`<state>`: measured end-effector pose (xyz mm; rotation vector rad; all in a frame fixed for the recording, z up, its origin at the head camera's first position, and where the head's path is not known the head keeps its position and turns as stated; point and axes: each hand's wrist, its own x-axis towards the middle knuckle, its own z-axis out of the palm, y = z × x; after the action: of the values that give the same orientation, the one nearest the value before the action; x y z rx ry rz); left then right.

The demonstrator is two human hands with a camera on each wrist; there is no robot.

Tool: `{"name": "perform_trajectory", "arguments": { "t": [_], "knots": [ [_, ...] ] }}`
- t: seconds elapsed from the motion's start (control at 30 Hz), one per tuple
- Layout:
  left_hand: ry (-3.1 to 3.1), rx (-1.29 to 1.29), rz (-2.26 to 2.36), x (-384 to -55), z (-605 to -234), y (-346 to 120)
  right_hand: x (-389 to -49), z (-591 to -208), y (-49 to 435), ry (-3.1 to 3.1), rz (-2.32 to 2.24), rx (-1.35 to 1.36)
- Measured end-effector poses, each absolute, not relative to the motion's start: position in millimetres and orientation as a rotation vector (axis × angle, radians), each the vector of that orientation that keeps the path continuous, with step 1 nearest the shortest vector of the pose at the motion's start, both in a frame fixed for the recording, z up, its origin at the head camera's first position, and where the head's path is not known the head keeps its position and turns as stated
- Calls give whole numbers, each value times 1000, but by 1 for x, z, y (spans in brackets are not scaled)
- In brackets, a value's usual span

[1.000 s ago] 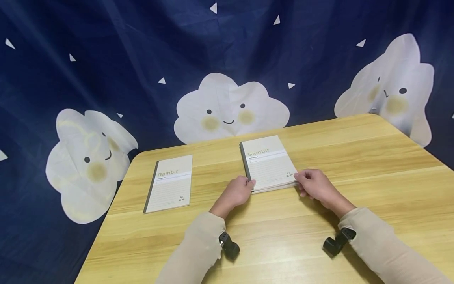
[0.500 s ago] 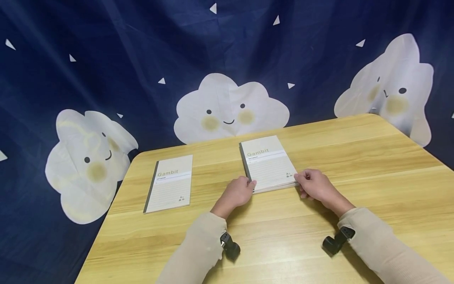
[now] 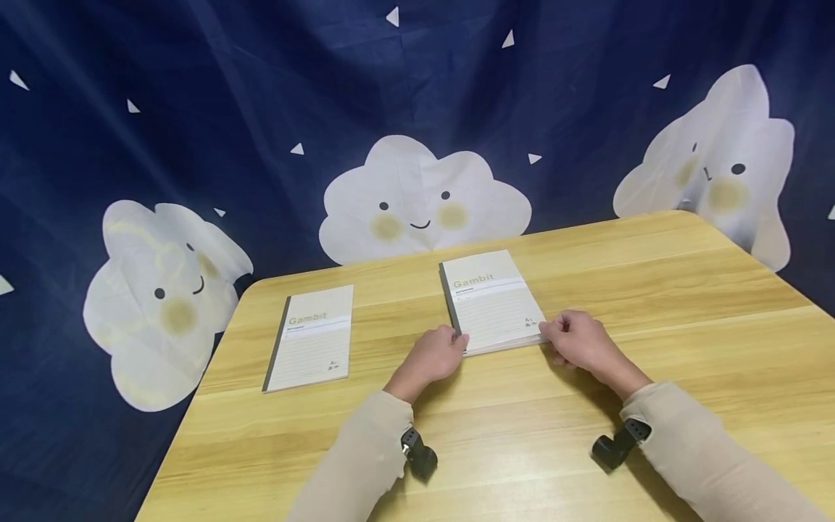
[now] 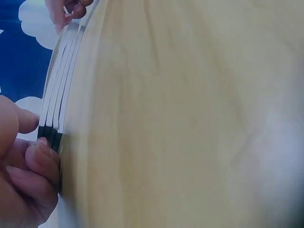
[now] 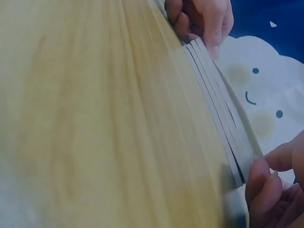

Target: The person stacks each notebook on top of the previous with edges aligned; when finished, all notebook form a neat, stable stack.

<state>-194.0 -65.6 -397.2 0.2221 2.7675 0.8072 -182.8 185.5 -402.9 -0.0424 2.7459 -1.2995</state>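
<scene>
A stack of several cream notebooks point(image 3: 492, 303) with dark spines lies on the table, its top cover printed "Gambit". My left hand point(image 3: 433, 354) pinches the near left corner at the spine, thumb above and fingers curled at the side. At the near right corner, my right hand point(image 3: 579, 341) pinches the stack between thumb and curled fingers. In the left wrist view the page edges point(image 4: 61, 78) show as layers lying closely one on another. The right wrist view shows the top cover lifted slightly off the layers point(image 5: 216, 109) beneath. The fingers under the stack are partly hidden.
A single matching notebook point(image 3: 312, 338) lies flat to the left of the stack. The wooden table point(image 3: 509, 442) ends at the back against a dark blue curtain point(image 3: 261, 87) with white clouds. Small black cameras point(image 3: 420, 457) are strapped to both wrists.
Both hands keep their grip on the stack's near corners. The stack and hands show only a very slight shift; the single notebook stays put.
</scene>
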Motion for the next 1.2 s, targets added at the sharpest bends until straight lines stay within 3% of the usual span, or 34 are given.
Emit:
{"name": "perform_trajectory", "arguments": {
  "t": [0.53,1.2],
  "knots": [
    [2784,215,919,-190,-385,-101,-180,-379,155,2753,-1417,-170],
    [2961,-112,808,-193,-360,-234,-173,-372,67,2005,-1805,-236]
  ]
}}
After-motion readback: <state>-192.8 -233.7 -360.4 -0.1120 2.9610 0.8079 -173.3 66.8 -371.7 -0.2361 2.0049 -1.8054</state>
